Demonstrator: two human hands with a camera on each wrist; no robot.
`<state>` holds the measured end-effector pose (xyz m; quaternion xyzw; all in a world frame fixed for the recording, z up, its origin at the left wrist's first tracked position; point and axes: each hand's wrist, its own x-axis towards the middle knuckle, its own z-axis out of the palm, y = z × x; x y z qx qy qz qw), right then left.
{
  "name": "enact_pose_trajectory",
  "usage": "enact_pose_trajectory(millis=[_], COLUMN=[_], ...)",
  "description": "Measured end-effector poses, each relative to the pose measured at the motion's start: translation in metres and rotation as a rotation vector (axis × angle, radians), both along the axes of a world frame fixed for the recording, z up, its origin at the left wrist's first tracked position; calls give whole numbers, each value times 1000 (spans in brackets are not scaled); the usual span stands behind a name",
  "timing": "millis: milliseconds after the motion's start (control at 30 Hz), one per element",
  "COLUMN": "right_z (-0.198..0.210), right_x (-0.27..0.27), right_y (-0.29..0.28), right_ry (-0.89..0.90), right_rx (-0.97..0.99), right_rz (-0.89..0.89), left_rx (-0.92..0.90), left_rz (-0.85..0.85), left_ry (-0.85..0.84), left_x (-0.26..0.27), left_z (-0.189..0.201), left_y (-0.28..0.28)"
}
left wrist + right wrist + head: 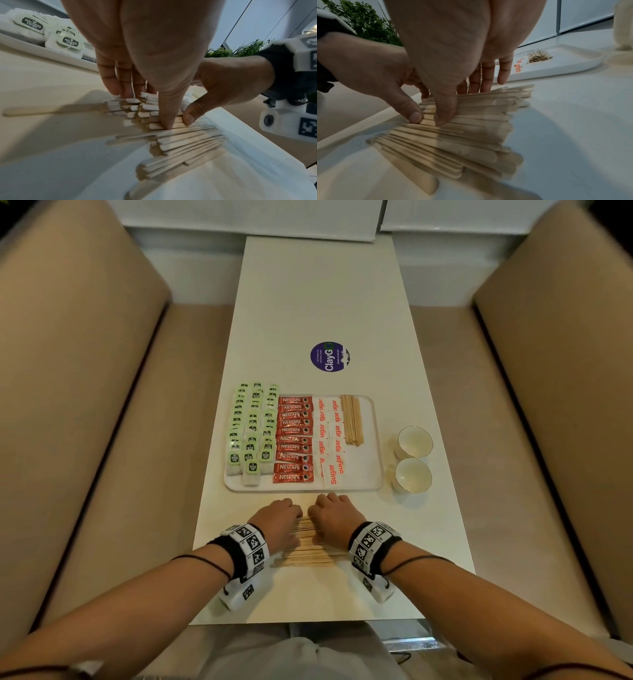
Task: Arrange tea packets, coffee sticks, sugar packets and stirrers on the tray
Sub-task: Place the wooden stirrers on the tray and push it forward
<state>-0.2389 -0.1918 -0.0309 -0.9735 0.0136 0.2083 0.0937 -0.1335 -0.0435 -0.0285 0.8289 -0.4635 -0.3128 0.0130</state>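
A loose pile of wooden stirrers [308, 556] lies crosswise on the table in front of the white tray [364, 463]. My left hand [293, 517] and right hand [323, 515] sit side by side on the pile's far part. Each pinches a bunch between thumb and fingers, as the wrist views show: left hand [142, 108], right hand [462, 104]. The rest of the stirrers [185, 143] fan out on the table. On the tray lie green tea packets [251, 429], red coffee sticks [294, 440], sugar packets [330, 436] and a row of stirrers [352, 419].
Two white cups [413, 460] stand on the table right of the tray. A round purple sticker [329, 357] lies beyond the tray. Tan bench seats flank the narrow table. One stirrer [51, 111] sticks out to the left of the pile.
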Motion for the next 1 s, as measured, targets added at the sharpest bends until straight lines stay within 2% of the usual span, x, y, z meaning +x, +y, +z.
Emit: enact_pose_trajectory(millis=[300,533,1000], right_z=[3,2,10], right_x=[5,5,4], right_y=[0,1,-11], right_ry=[57,68,129], right_rx=[31,45,142], right_rz=[40,43,-3], left_rx=[20,74,62], left_rz=[20,-67,-100], left_ry=[-11,-89,-63], left_x=[-5,-7,-3], left_z=[0,0,2], left_y=[-6,-12,-17])
